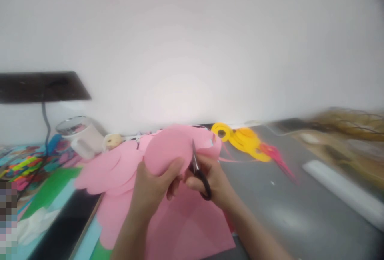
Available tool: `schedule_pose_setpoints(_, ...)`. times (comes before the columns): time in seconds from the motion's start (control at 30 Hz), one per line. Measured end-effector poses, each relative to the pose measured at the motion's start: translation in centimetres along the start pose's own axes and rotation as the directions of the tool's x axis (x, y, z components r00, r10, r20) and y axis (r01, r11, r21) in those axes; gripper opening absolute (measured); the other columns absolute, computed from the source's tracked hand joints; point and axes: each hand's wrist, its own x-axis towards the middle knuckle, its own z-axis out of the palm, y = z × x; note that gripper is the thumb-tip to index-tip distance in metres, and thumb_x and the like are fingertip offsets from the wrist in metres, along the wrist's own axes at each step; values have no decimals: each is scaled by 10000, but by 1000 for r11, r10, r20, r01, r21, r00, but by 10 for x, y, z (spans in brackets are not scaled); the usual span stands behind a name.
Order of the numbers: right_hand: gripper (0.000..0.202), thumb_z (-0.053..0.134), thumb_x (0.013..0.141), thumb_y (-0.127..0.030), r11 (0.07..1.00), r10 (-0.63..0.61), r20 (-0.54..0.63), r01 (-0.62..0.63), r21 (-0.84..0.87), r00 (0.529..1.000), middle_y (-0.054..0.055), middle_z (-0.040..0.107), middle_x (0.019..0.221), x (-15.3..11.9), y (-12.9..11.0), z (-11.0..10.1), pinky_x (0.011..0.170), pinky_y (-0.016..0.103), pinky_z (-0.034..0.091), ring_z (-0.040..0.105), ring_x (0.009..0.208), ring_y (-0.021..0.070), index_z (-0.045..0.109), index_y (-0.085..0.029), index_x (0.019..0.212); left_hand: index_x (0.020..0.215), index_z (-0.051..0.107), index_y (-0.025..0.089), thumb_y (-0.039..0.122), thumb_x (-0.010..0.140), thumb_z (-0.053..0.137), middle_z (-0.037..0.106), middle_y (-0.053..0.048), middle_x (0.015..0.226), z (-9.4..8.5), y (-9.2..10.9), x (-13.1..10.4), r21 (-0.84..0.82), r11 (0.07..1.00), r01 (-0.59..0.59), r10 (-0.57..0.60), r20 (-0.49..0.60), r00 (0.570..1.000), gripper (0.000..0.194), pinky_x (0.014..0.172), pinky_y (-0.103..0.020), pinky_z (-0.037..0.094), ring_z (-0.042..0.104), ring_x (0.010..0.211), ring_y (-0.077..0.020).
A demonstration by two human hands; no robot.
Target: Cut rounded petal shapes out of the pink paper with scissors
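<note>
My left hand (pixel 163 182) grips a rounded piece of pink paper (pixel 169 150), thumb on its near face and fingers curled behind. My right hand (pixel 210 176) is closed around black-handled scissors (pixel 196 168), whose blades point up along the right edge of that piece. Behind and below both hands lie a pink sheet (pixel 189 228) and several overlapping pink paper cutouts with scalloped edges (pixel 115 168). How far the blades are parted is hard to make out.
A white mug (pixel 87 138) stands at the back left, near colourful small items (pixel 25 168). Yellow cutouts (pixel 246 142) and a pink-red item (pixel 277 160) lie to the right on the grey table (pixel 288 216). A white roll-like strip (pixel 342 192) sits farther right.
</note>
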Motion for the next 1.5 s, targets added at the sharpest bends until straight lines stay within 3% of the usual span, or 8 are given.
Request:
schedule_pose_setpoints(0.2, 407, 788, 641, -508, 998, 0, -10, 1, 65, 1000, -72, 380, 534, 0, 2, -1, 462, 241, 274, 315, 487, 89, 553, -190, 735, 404, 513, 170, 334, 704, 655, 444, 29, 310, -1, 1, 0, 5, 1000, 21, -21, -18, 1000, 370, 347, -206, 315, 370, 296, -65)
schedule_pose_setpoints(0.43, 403, 782, 639, -520, 997, 12, -15, -10, 79, 1000, -62, 406, 535, 0, 3, 1, 450, 244, 279, 322, 476, 90, 565, -196, 736, 404, 523, 160, 339, 708, 660, 453, 20, 322, -3, 1, 0, 13, 1000, 28, -27, -14, 1000, 378, 354, -210, 309, 368, 297, -65)
schedule_pose_setpoints(0.97, 291, 775, 675, -374, 998, -14, -44, 17, 61, 999, -70, 411, 522, 1, 7, 0, 432, 215, 278, 326, 470, 75, 589, -167, 759, 402, 496, 167, 343, 725, 645, 445, 26, 320, -7, 0, 2, 18, 1000, 13, -12, -7, 1000, 397, 368, -221, 292, 363, 301, -66)
schedule_pose_setpoints(1.23, 257, 790, 665, -290, 997, 31, -53, -27, 78, 998, -77, 438, 517, -1, 10, 0, 438, 203, 300, 361, 469, 75, 593, -178, 785, 408, 505, 169, 350, 747, 613, 457, 25, 330, -4, -2, 3, -62, 998, -19, 19, -1, 1000, 400, 343, -215, 261, 357, 278, -64)
schedule_pose_setpoints(1.37, 267, 789, 667, -297, 996, 40, -26, -38, 86, 999, -69, 457, 541, -1, 8, 2, 449, 202, 317, 380, 484, 78, 590, -175, 796, 368, 454, 180, 363, 696, 651, 404, 36, 303, -3, -2, 3, -21, 1000, 23, -24, -40, 999, 424, 331, -214, 237, 325, 281, -61)
schedule_pose_setpoints(1.5, 331, 815, 618, -340, 997, 34, -67, -30, 67, 997, -45, 484, 568, 0, 3, 2, 459, 205, 334, 396, 511, 85, 544, -162, 687, 332, 412, 176, 318, 681, 653, 350, 51, 272, 0, 4, -1, 41, 999, 36, -33, -67, 997, 447, 335, -191, 247, 298, 278, -41)
